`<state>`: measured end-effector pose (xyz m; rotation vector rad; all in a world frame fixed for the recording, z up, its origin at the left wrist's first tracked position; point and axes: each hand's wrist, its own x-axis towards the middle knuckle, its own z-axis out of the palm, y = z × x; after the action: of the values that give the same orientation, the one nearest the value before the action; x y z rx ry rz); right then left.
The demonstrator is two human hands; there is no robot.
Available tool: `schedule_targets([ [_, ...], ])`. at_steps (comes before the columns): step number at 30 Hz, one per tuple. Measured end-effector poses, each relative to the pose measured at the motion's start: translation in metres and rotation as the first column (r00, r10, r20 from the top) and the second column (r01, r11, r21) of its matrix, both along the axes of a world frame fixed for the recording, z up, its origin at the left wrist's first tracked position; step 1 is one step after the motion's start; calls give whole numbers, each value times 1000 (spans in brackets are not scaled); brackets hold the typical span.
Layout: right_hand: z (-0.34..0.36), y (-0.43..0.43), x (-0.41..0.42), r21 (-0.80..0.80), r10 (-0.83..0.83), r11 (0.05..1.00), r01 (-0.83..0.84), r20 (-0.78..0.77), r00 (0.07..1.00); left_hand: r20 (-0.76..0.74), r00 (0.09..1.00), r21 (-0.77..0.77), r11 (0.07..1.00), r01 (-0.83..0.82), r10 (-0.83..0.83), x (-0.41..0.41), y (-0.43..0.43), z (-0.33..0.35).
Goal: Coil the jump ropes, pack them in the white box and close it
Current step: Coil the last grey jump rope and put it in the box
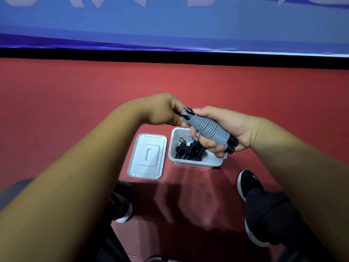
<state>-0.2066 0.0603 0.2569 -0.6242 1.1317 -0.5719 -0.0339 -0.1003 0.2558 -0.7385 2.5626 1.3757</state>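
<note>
Below, open white box point(196, 163) with black coiled ropes point(188, 150), lid point(147, 157) alongside

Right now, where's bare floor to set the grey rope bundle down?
Red floor beyond the white plastic box, up to the black wall strip; also between the white lid and the black shoes. Crowded: box holds black coiled ropes; lid-box gap narrow.

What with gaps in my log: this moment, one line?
right hand: grips grey rope coiled round black handles; left hand: pinches its end; white plastic box: open, holds black rope; white lid: beside box
</note>
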Motion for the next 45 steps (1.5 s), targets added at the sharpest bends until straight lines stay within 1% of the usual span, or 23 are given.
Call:
schedule_targets([
  [2,0,1,1,14,44,999,-44,-23,999,32,999,-70,997,43,-41,0,0,-4],
  [5,-1,1,3,66,132,990,-126,-101,986,88,994,-165,983,82,-68,0,-1,-3],
  [10,-11,0,6,142,221,969,-202,-136,966,93,994,-261,962,83,-60,-3,4,1],
  [13,-20,-3,5,193,193,969,-154,-201,960,72,995,-286,955,83,-65,-7,7,0],
  [16,-24,-5,4,208,168,973,-104,-320,932,31,999,-302,953,35,-27,-10,8,2],
  [18,-28,-7,2,200,91,980,-15,-375,923,13,1000,-320,948,3,1,-13,7,4],
  [20,-33,-10,0,192,-5,977,88,-398,917,1,999,-319,947,-31,33,-15,4,5],
  [23,-37,-13,-3,191,-127,956,224,-419,899,-14,993,-265,958,-114,115,-17,4,1],
  [26,-40,-16,-6,150,-229,938,313,-409,883,-26,975,-188,957,-221,221,-20,7,-4],
  [29,-39,-19,-6,107,-307,926,361,-340,889,-20,950,4,950,-312,312,-21,12,-7],
  [31,-37,-19,-3,87,-337,923,374,-286,897,-14,944,113,939,-326,330,-22,15,-7],
  [33,-35,-19,0,62,-362,920,387,-246,899,-26,941,154,932,-330,337,-23,19,-6],
  [35,-35,-20,1,32,-383,916,400,-230,895,-48,948,136,942,-305,314,-24,22,-2],
  [38,-37,-21,3,-8,-397,914,405,-215,892,-78,963,45,966,-255,258,-23,25,3],
  [41,-40,-21,3,-32,-446,893,449,-201,872,-92,966,73,969,-237,243,-22,25,4],
  [43,-40,-22,3,-51,-486,873,486,-198,851,-77,964,162,957,-242,256,-19,23,5],
  [45,-38,-23,1,-70,-516,855,514,-209,831,-63,947,342,898,-276,315,-17,19,3],
])
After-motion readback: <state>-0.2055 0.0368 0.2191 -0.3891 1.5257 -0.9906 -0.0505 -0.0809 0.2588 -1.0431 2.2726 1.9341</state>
